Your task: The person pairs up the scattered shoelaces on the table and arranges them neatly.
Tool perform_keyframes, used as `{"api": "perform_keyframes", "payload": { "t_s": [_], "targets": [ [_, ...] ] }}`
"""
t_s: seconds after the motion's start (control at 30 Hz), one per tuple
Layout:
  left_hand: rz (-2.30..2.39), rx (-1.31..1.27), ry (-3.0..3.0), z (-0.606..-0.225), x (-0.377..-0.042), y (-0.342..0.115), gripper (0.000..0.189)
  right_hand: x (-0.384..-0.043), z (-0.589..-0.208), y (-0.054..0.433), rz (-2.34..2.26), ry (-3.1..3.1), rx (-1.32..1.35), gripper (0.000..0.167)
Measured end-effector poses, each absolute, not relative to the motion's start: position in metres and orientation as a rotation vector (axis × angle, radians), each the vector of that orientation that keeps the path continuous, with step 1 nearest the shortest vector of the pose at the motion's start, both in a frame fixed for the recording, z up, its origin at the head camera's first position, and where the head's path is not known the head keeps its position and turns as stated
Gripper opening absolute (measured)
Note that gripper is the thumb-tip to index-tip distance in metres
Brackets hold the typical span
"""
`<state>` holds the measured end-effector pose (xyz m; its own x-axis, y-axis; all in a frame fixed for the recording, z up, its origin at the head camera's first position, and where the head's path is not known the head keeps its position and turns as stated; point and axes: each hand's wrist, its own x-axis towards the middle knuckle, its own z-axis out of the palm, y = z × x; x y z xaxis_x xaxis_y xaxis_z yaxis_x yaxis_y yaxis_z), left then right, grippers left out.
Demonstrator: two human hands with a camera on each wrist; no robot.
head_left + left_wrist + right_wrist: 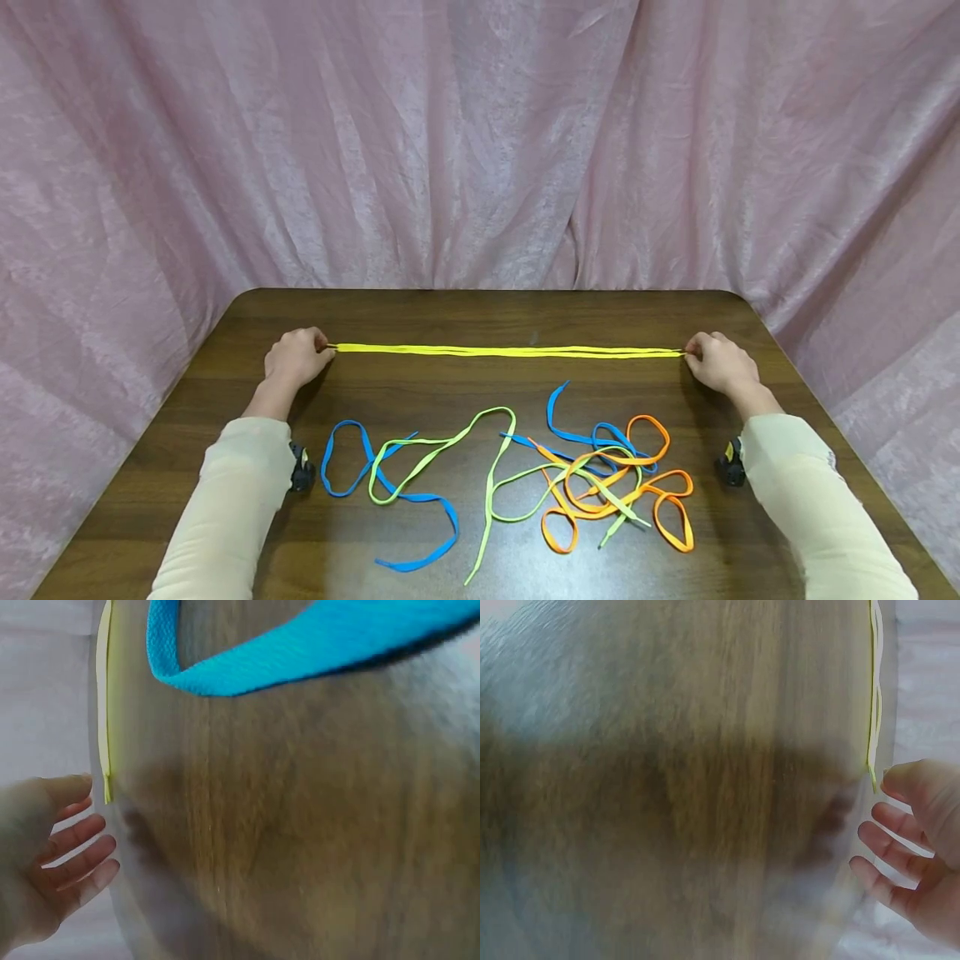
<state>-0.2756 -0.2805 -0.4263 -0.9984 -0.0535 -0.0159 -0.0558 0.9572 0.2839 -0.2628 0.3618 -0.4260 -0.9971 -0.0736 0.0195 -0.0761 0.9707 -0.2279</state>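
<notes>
A yellow shoelace [510,352] lies straight across the far part of the table, in two strands side by side. My left hand [297,357] is at its left end, thumb and index fingertip on either side of the tip. In the left wrist view the lace tip shows just beyond the thumb [71,787], the other fingers loosely spread. At the right end, my right hand [720,362] mirrors this pose. Its thumb [907,780] is close beside the lace tip in the right wrist view, with the fingers relaxed and apart.
Nearer on the brown table [480,312] lie a blue shoelace [427,498] and a lime-green shoelace [491,483], partly overlapping. To the right, an orange shoelace [678,517] tangles with another blue shoelace [570,436] and green strands. A pink curtain [480,150] hangs behind the table.
</notes>
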Motion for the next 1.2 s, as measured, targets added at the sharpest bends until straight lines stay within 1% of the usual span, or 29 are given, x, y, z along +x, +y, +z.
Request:
{"api": "perform_keyframes", "payload": {
  "t_s": [0.23, 0.53, 0.87, 1.2],
  "targets": [
    [0.458, 0.040, 3.173, -0.420, -0.267, -0.277, 0.019, -0.257, -0.422, 0.361, 0.325, -3.065, 0.175, 0.020],
    [0.436, 0.210, 3.270, -0.410, -0.255, -0.265, 0.012, -0.249, -0.411, 0.344, 0.290, -3.049, 0.325, 0.027],
    [0.405, 0.381, 3.258, -0.401, -0.243, -0.248, 0.018, -0.240, -0.401, 0.317, 0.229, -2.988, 0.506, 0.030],
    [0.353, 0.483, 3.188, -0.396, -0.233, -0.227, 0.027, -0.232, -0.397, 0.292, 0.187, -2.897, 0.687, 0.032]
  ]
}}
